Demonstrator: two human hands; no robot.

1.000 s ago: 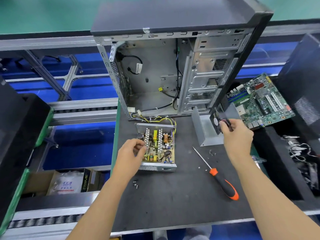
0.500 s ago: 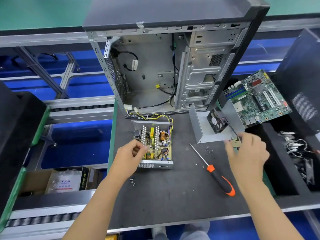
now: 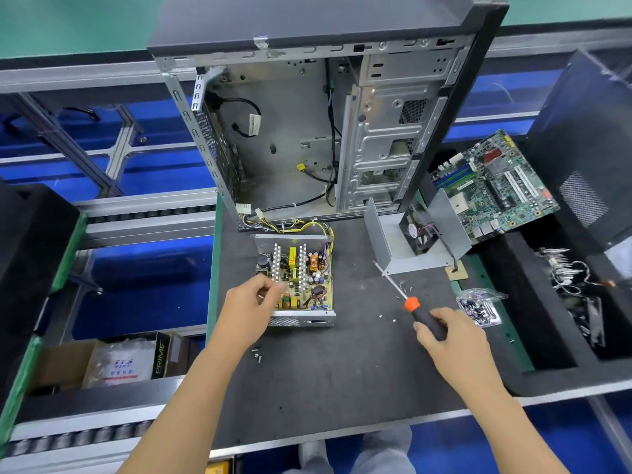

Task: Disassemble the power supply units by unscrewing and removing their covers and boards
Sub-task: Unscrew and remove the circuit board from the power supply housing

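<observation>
Case (image 3: 294, 138) is standing open at the back of the mat (image 3: 342, 378). Cover (image 3: 393, 241) is lying near its base, fan (image 3: 419, 230) leaning inside. Power supply (image 3: 297, 278) is sitting uncovered mid-mat, board exposed. Left hand (image 3: 249, 309) is resting curled fingers on its near-left corner; grip unclear. Right hand (image 3: 455, 340) is gripping the screwdriver (image 3: 415, 309) handle. Screws (image 3: 405, 287) are lying beside the shaft.
</observation>
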